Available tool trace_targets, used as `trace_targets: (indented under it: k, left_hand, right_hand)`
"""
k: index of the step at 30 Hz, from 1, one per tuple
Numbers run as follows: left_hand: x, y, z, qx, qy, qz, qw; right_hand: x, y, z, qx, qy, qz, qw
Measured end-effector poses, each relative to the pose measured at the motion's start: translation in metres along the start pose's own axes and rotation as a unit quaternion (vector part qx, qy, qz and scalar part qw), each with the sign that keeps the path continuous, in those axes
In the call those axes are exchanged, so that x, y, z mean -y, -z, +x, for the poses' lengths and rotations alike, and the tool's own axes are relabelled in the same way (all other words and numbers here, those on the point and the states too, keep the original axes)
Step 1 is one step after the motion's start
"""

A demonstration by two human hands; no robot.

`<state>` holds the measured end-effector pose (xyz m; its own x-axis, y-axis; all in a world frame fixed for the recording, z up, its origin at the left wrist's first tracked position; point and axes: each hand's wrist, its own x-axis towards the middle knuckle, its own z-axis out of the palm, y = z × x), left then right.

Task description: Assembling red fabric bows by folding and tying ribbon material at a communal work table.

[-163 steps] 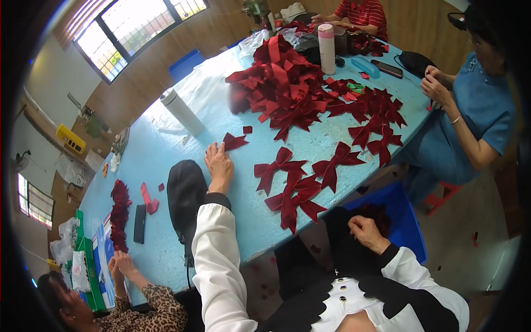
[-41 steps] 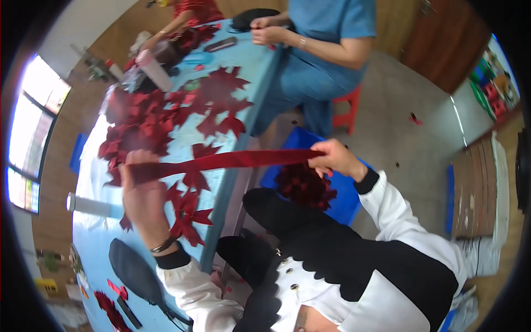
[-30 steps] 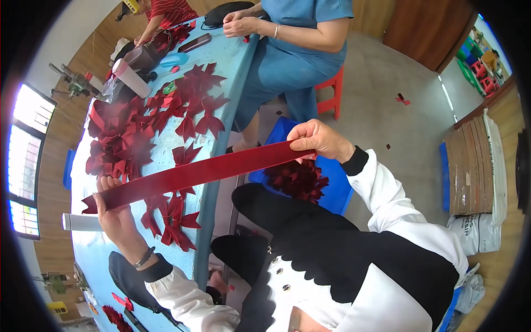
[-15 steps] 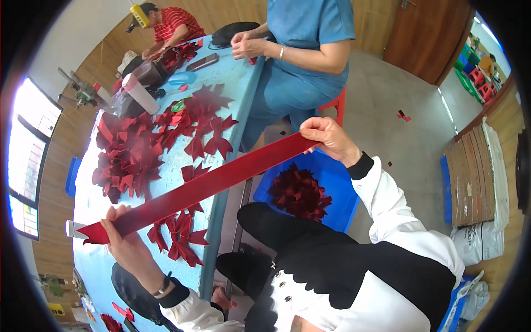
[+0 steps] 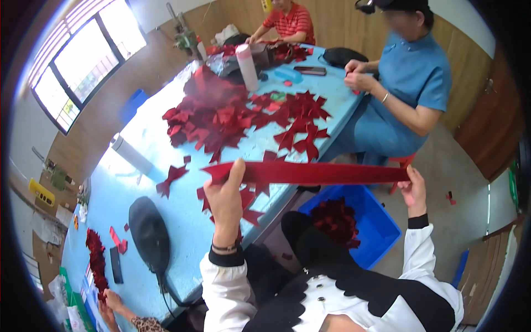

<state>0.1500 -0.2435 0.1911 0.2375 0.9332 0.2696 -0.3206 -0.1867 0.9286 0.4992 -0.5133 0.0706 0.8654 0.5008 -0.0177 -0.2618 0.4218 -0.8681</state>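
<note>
1. Blue table (image 5: 166, 138) fills the left and centre of the frame; across its upper middle lies a big heap of finished red bows (image 5: 221, 113), which suggests a good share of the work is already done.
2. Red ribbon strip (image 5: 315, 173) is stretched flat and taut across the centre of the frame, above the table's near edge; it is uncut and unfolded, so this piece looks to be at its first step.
3. Below it, at lower centre right, a blue crate (image 5: 381, 221) on the floor holds a mound of dark red pieces.
4. Left hand (image 5: 225, 202), at centre, pinches the strip's left end between thumb and fingers.
5. Right hand (image 5: 414, 190), at centre right, grips the strip's other end, fingers closed on it.
6. A few loose bows (image 5: 172, 177) lie just left of the left hand on the table.
</note>
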Motion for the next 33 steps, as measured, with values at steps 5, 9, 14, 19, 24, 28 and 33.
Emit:
trace_targets:
  k: [5,9,14,19,24,28,33]
  left_hand:
    - [0.006,0.009,-0.025,0.02,0.023,0.025,0.999]
    - [0.016,-0.001,-0.045,0.083,-0.008,0.057,0.995]
    - [0.037,-0.022,-0.081,0.245,0.08,0.104,0.961]
    - [0.061,-0.035,-0.096,0.352,0.109,0.184,0.911]
    - [0.063,-0.045,-0.098,0.397,0.122,0.214,0.884]
    - [0.069,-0.036,-0.088,0.379,0.107,0.213,0.894]
    - [0.06,-0.027,-0.084,0.351,0.089,0.221,0.905]
  right_hand:
    - [-0.028,0.021,0.002,-0.011,-0.035,-0.033,0.999]
    - [-0.047,0.057,-0.01,0.028,-0.092,-0.24,0.966]
    - [-0.117,0.12,-0.027,0.184,-0.076,-0.678,0.707]
    - [-0.071,-0.016,-0.057,0.214,-0.017,-0.475,0.854]
    - [-0.039,-0.123,-0.089,0.374,-0.123,-0.036,0.919]
    - [-0.034,-0.151,-0.104,0.465,-0.168,-0.152,0.856]
    - [-0.033,-0.153,-0.109,0.501,-0.245,-0.211,0.803]
